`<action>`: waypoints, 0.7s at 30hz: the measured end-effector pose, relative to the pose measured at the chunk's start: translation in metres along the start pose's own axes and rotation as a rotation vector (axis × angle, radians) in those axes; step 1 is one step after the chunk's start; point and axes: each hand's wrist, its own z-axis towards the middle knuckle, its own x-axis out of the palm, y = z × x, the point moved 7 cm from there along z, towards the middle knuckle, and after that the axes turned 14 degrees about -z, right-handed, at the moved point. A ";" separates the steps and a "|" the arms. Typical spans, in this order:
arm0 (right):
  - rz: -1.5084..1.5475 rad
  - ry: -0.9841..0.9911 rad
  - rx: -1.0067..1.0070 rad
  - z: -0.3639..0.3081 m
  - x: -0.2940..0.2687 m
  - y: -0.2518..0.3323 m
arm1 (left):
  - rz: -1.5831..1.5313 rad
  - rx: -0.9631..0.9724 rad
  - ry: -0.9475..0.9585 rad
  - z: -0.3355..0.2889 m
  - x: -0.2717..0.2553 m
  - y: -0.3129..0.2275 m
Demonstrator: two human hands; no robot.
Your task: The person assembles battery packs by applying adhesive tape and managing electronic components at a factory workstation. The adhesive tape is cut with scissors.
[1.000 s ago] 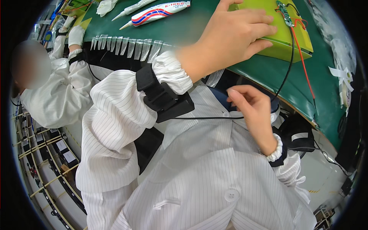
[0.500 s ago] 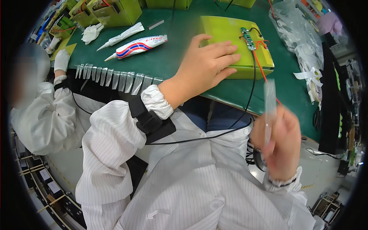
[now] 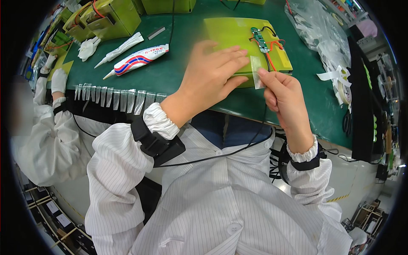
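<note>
A yellow-green wrapped block point(image 3: 231, 34) lies on the bench in front of me. On its top sits a small green circuit board point(image 3: 258, 39), with red and black wires running from it. My left hand point(image 3: 210, 72) rests over the block's left part, fingers spread and holding nothing. Between the thumb and fingers of my right hand point(image 3: 287, 95) is one end of a clear tape strip point(image 3: 256, 68). The strip stands at the block's near edge, just below the board; whether it sticks to the surface I cannot tell.
Several clear tape strips point(image 3: 129, 101) hang along the bench's front edge. Two white tubes, one plain point(image 3: 121, 49) and one striped point(image 3: 140, 59), lie left. More green blocks point(image 3: 111, 19) stand behind. Plastic bags point(image 3: 321, 32) and a tape roll point(image 3: 344, 92) are right. A co-worker's gloved hand point(image 3: 59, 80) is far left.
My right hand has moved up and left from beside my body to the block, bringing the tape strip with it. My left hand stays on the block; the whole view has shifted slightly.
</note>
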 end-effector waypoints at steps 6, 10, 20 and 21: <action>-0.062 0.030 -0.015 0.003 -0.001 0.004 | -0.064 -0.031 -0.040 -0.002 -0.002 0.004; -0.098 0.002 0.018 0.004 -0.003 0.006 | -0.067 -0.009 -0.042 -0.001 0.000 0.004; -0.142 0.034 -0.005 0.004 -0.005 0.007 | -0.066 -0.010 -0.068 -0.004 0.000 0.005; -0.152 0.044 -0.016 0.004 -0.004 0.008 | -0.067 -0.010 -0.066 -0.004 0.000 0.005</action>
